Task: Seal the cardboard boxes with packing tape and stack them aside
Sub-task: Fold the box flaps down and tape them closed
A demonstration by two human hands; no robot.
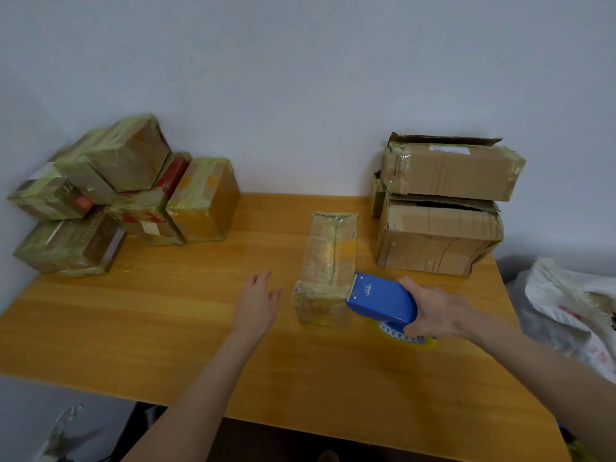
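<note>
Head view of a wooden table [166, 328] set against a pale wall [300, 78]. Centre: narrow cardboard box [328, 258], top covered in tape, long axis running near to far. Right hand [436, 311] wrapped around a blue tape dispenser [383, 303], toothed front edge touching the near right corner of the box; tape roll [403, 335] partly visible beneath the dispenser. Left hand [258, 301] empty, fingers loosely spread, hovering above the table just left of the box and apart from it. Far left: pile of taped boxes [116, 195], stacked unevenly against the wall. Far right: two larger boxes [443, 208], one upon the other, top flaps not closed flat. Right edge, off the table: crumpled white plastic bag [573, 305]
</note>
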